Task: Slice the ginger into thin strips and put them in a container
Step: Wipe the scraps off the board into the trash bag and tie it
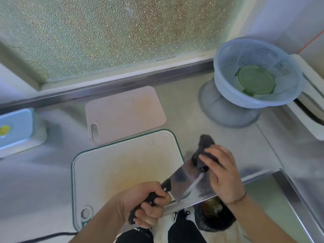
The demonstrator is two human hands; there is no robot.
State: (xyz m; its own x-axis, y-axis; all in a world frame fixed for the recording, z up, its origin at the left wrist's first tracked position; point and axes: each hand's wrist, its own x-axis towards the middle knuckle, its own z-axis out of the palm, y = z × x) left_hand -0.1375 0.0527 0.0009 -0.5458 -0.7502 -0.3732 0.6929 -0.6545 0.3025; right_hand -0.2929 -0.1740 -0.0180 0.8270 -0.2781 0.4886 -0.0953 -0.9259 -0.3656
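1. At the far left I see a box with a blue lid (16, 130) on the steel counter (210, 137), a yellow-green mark on its top.
2. Right of it a pink cutting board (124, 113) lies flat, handle slot toward the near left. Its near edge runs just beside the far edge of a white cutting board with a green rim (114, 163). The white board's surface shows a yellowish stain.
3. The left hand (147, 206) is over the white board's near right corner, fingers clenched round the black handle of a cleaver (191, 183). The blade is held broad side up and points away to the right, past the board's right edge.
4. The right hand (222, 172) grasps a dark cloth (203, 151), fingers curled over it, and presses it against the far end of the blade. A thin cord bracelet (236, 200) circles that wrist.
5. Under the blade's near edge, below the counter front, I see an open black bag (213, 218) with brownish contents that I cannot identify.
6. I cannot tell where the ginger is; no piece of it is recognisable on either board.
7. At the far right a pale blue colander (254, 53) sits tilted on an upturned grey basin (224, 113). A round container with a green clip lid (255, 79) lies inside the colander.
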